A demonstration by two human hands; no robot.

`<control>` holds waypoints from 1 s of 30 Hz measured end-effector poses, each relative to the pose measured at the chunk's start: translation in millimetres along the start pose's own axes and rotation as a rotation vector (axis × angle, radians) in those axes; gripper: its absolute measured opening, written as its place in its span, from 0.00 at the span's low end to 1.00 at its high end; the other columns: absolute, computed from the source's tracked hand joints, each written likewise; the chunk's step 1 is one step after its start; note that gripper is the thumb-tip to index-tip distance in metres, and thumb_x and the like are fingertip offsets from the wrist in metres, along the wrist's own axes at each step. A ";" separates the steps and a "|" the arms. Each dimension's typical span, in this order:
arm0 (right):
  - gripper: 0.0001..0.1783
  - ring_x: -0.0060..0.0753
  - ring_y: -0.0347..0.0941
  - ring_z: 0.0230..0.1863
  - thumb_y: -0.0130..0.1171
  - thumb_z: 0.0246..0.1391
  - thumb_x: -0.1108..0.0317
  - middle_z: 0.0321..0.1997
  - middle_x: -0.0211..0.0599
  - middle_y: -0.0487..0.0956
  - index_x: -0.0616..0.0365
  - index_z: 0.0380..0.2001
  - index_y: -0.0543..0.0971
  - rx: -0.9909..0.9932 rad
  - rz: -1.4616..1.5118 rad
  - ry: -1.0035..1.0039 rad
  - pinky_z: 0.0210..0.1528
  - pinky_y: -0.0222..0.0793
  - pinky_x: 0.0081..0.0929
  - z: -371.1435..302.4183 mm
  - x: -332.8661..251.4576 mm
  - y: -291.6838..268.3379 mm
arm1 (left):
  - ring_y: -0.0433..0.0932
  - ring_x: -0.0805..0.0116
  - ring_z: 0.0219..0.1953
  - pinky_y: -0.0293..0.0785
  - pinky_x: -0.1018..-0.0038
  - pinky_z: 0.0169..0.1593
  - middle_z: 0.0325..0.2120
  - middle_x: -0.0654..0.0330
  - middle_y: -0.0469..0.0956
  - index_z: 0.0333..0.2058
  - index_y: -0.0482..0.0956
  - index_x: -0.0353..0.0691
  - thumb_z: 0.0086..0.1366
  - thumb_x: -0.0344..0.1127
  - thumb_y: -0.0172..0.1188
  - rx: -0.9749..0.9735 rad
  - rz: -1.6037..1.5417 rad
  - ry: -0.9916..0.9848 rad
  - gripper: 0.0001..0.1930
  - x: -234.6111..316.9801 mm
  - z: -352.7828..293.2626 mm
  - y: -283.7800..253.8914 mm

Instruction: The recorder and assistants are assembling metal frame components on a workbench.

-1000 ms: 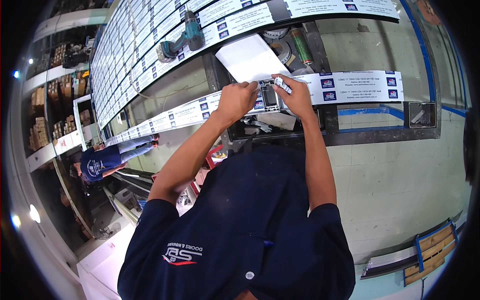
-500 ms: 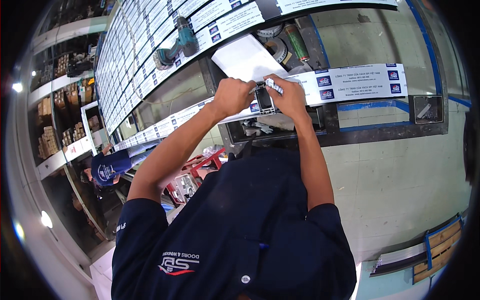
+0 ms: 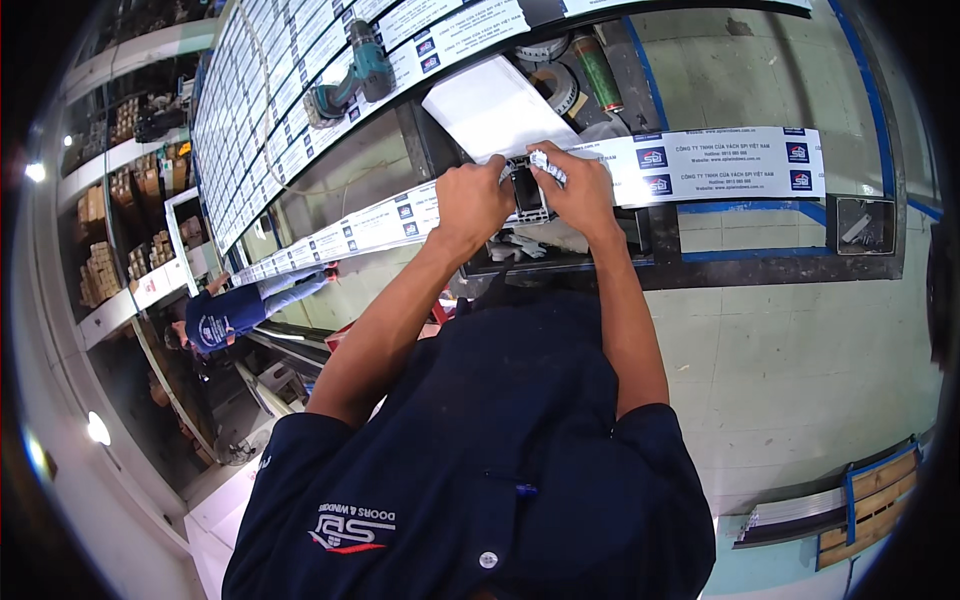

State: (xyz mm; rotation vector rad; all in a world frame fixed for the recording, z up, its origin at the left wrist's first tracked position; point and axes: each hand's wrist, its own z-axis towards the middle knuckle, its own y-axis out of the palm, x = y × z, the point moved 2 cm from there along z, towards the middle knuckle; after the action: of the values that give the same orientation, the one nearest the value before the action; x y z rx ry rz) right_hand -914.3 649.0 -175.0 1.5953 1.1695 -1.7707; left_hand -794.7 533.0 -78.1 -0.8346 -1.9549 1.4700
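My left hand (image 3: 474, 207) and my right hand (image 3: 580, 195) are close together over a workbench, both with fingers closed. Between them is a short piece of hollow, dark-and-silver window profile (image 3: 531, 192), its open end facing up, gripped from both sides. A small white-and-grey crumpled-looking bit (image 3: 545, 168) shows at my right thumb and fingertips; I cannot make out what it is. Under and beside my hands runs a long profile (image 3: 740, 165) wrapped in white printed film, one stretch to the right, another to the far left. My fingers partly hide the short piece.
A teal cordless drill (image 3: 370, 65) lies on film-covered profiles (image 3: 270, 110). Beyond my hands are white sheets (image 3: 498, 105), a tape roll (image 3: 556, 85) and a green spray can (image 3: 597, 75). A co-worker (image 3: 225, 318) is at the far left. A dark bench frame (image 3: 790, 270) edges the right.
My left arm has swung slightly inward, while both hands keep their hold on the short profile. The view has shifted a little. The co-worker at the left now shows more of the legs.
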 end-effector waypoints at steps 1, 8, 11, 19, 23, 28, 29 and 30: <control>0.20 0.47 0.75 0.18 0.71 0.62 0.61 0.21 0.48 0.80 0.43 0.57 0.88 -0.002 0.000 0.002 0.30 0.71 0.43 -0.5 1.1 1.1 | 0.85 0.38 0.27 0.81 0.47 0.35 0.21 0.42 0.83 0.36 0.86 0.39 0.59 0.39 0.71 -0.036 0.068 0.027 0.11 2.5 4.4 -2.3; 0.19 0.48 0.76 0.19 0.71 0.62 0.61 0.25 0.47 0.83 0.43 0.57 0.88 0.090 0.034 -0.102 0.30 0.71 0.43 -0.7 7.1 7.6 | 0.85 0.38 0.29 0.81 0.47 0.37 0.21 0.41 0.82 0.36 0.86 0.40 0.60 0.39 0.71 -0.198 0.112 0.215 0.11 -7.5 20.3 -7.7; 0.19 0.54 0.80 0.26 0.69 0.62 0.62 0.32 0.47 0.87 0.44 0.56 0.87 0.045 0.011 -0.062 0.34 0.75 0.46 0.3 -2.1 1.1 | 0.85 0.38 0.30 0.81 0.47 0.38 0.22 0.42 0.82 0.36 0.86 0.40 0.60 0.40 0.72 -0.244 0.066 0.367 0.11 -24.0 35.6 -17.4; 0.17 0.57 0.84 0.31 0.68 0.62 0.62 0.44 0.45 0.90 0.48 0.53 0.88 -0.012 -0.003 0.021 0.37 0.78 0.47 0.1 -3.2 -1.8 | 0.83 0.38 0.31 0.78 0.49 0.37 0.22 0.43 0.82 0.39 0.87 0.42 0.63 0.43 0.73 -0.287 -0.090 0.492 0.13 -49.2 44.0 -24.6; 0.16 0.54 0.84 0.29 0.68 0.62 0.63 0.44 0.43 0.90 0.47 0.52 0.89 -0.019 -0.001 0.005 0.37 0.78 0.45 0.6 -1.4 -0.6 | 0.84 0.40 0.31 0.79 0.50 0.37 0.23 0.45 0.83 0.39 0.87 0.42 0.64 0.44 0.73 -0.142 -0.153 0.400 0.13 -47.5 21.1 -14.9; 0.20 0.45 0.76 0.18 0.71 0.61 0.62 0.26 0.47 0.84 0.43 0.57 0.88 0.059 0.040 -0.057 0.29 0.71 0.41 -1.7 5.6 4.1 | 0.86 0.43 0.29 0.81 0.51 0.36 0.23 0.45 0.84 0.38 0.88 0.42 0.62 0.44 0.72 -0.165 0.114 0.189 0.13 -17.1 21.3 -19.0; 0.20 0.45 0.76 0.18 0.71 0.61 0.62 0.25 0.47 0.84 0.43 0.57 0.88 0.063 0.042 -0.057 0.29 0.71 0.41 -1.5 5.9 4.8 | 0.86 0.43 0.29 0.81 0.51 0.36 0.23 0.45 0.84 0.38 0.88 0.42 0.62 0.44 0.72 -0.165 0.115 0.189 0.13 -12.8 23.8 -20.0; 0.20 0.46 0.76 0.18 0.72 0.61 0.62 0.25 0.47 0.83 0.43 0.57 0.88 0.068 0.043 -0.058 0.29 0.71 0.41 -1.8 6.2 5.2 | 0.86 0.42 0.29 0.81 0.51 0.36 0.23 0.45 0.84 0.38 0.88 0.43 0.61 0.43 0.71 -0.191 0.151 0.212 0.12 -9.2 27.7 -20.1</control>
State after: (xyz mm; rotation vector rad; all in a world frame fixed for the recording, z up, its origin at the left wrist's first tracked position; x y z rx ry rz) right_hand -910.3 649.0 -182.3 1.5849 1.0508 -1.8344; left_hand -812.1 504.5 -66.1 -1.1941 -1.9259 1.2307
